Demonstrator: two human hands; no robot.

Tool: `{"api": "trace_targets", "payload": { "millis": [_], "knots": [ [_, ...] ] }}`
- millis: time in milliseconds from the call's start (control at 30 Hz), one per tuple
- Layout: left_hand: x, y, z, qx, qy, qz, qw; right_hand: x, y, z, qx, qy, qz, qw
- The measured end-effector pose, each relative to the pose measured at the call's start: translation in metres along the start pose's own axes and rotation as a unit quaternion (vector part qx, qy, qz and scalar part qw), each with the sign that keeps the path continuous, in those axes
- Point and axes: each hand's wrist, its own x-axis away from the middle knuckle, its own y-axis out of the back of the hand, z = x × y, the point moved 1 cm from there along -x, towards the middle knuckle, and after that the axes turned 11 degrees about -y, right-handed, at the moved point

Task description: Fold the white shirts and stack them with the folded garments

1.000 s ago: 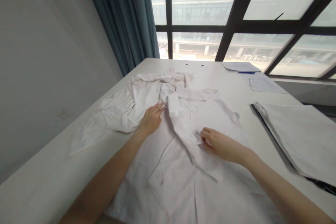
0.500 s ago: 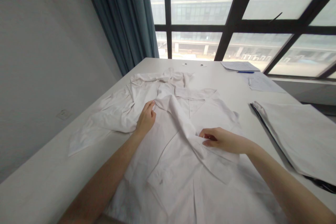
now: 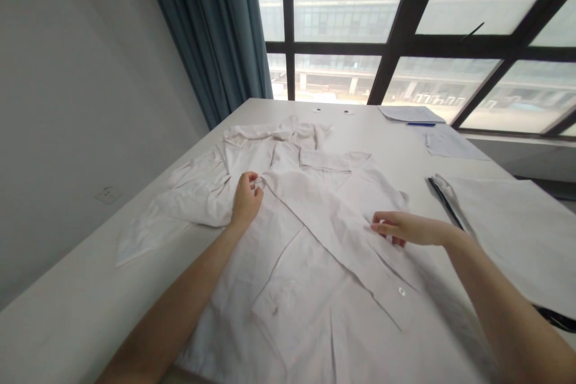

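Observation:
A white shirt lies spread over the near part of the table, with a sleeve laid slantwise across its front. On its lower right part shows a small white button. My left hand pinches cloth at the sleeve's upper left edge. Farther right, my right hand has its fingers bent on the sleeve's other edge and grips the fabric there. The collar lies beyond both hands. Another crumpled white garment spreads out left of my left hand and behind the shirt.
Folded white cloth with a black edge lies on the table's right side. Papers and a blue pen rest at the back right. A wall socket, a blue curtain and black-framed windows surround the table.
My right hand has moved right and slightly away from me, drawing the sleeve out wider and flatter; its button has come into view. My left hand has shifted slightly left.

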Motion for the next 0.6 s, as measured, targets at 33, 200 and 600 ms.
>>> {"api": "trace_targets", "payload": {
  "millis": [33,200,600],
  "knots": [
    [0.000,0.000,0.000,0.000,-0.007,0.006,1.000,-0.004,-0.001,0.000,-0.012,-0.001,-0.002,1.000],
    [-0.002,0.002,-0.003,-0.024,-0.026,0.033,0.999,0.000,0.000,0.010,-0.024,0.006,-0.021,0.999],
    [-0.003,0.003,0.000,-0.019,0.001,0.018,1.000,0.023,-0.004,-0.017,-0.024,0.101,-0.112,0.988]
  ]
}}
